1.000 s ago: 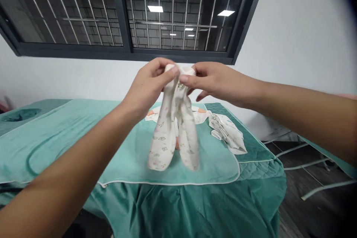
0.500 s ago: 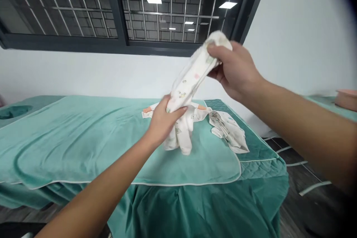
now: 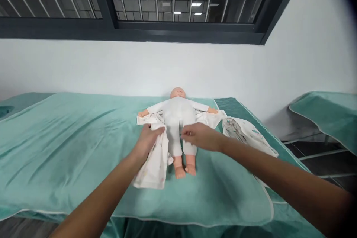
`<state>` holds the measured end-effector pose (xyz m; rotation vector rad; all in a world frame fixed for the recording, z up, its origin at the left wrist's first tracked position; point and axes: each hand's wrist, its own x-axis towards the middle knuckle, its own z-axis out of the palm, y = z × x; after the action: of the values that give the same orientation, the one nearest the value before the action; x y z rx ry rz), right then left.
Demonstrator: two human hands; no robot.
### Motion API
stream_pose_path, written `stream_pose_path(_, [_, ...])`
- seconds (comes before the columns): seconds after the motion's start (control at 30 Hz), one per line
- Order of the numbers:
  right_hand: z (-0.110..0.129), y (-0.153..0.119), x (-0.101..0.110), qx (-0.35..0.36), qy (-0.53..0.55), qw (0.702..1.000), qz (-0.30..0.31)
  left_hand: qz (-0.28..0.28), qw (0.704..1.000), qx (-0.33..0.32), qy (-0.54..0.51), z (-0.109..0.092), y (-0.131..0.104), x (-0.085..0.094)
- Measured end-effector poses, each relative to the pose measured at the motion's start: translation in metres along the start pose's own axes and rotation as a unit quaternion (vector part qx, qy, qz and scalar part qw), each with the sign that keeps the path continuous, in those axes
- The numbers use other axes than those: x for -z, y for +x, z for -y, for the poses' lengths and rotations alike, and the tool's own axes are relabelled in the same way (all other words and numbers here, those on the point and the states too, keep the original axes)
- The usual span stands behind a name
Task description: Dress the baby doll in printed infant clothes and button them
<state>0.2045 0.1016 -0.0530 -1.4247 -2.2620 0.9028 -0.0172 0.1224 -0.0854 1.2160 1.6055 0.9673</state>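
A baby doll (image 3: 180, 113) in a white suit lies on its back on the green cover, arms spread and feet toward me. Under its arms and along its left-hand side in the picture spreads a white printed garment (image 3: 154, 169). My left hand (image 3: 147, 139) pinches that garment's edge beside the doll's leg. Over the doll's other leg is my right hand (image 3: 196, 135), its fingers curled together; whether they hold anything is too small to tell.
On the right of the green bed cover (image 3: 83, 148) lies another white printed cloth (image 3: 251, 134). A wall and a barred window stand behind the bed. A second green-covered surface (image 3: 331, 111) is at the far right.
Both hands have come down from holding the garment raised. The garment now lies beside the doll, whose body and legs are uncovered to view. The camera view has shifted closer and lower.
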Motion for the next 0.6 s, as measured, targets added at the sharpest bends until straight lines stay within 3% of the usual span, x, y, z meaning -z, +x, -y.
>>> stream_pose_path(0.03, [-0.014,0.015,0.012,0.003,-0.006,0.999,-0.053,0.015,1.000,0.008,0.022,0.012,0.013,-0.004])
stream_pose_path(0.1, [-0.043,0.048,0.031,0.006,-0.009,0.987,-0.157,-0.034,0.993,-0.079,0.078,0.028,0.034,-0.011])
stream_pose_path(0.17, [-0.073,0.084,0.047,-0.002,-0.011,0.972,-0.234,-0.050,0.982,-0.160,0.089,0.030,0.049,-0.016])
stream_pose_path(0.2, [-0.087,0.102,0.052,-0.013,-0.016,0.966,-0.256,-0.027,0.985,-0.159,0.068,0.027,0.054,-0.018])
stream_pose_path(0.3, [-0.123,0.157,0.066,-0.072,0.000,0.966,-0.248,0.096,0.994,-0.007,-0.054,0.008,0.067,-0.026])
stream_pose_path(0.4, [-0.149,0.203,0.073,-0.152,0.039,0.971,-0.178,0.131,0.976,0.100,-0.143,-0.006,0.080,-0.041])
stream_pose_path(0.5, [-0.162,0.232,0.075,-0.191,0.025,0.969,-0.157,0.142,0.964,0.120,-0.191,-0.007,0.093,-0.057])
stream_pose_path(0.6, [-0.161,0.244,0.074,-0.195,0.017,0.971,-0.137,0.152,0.953,0.105,-0.239,-0.002,0.100,-0.066])
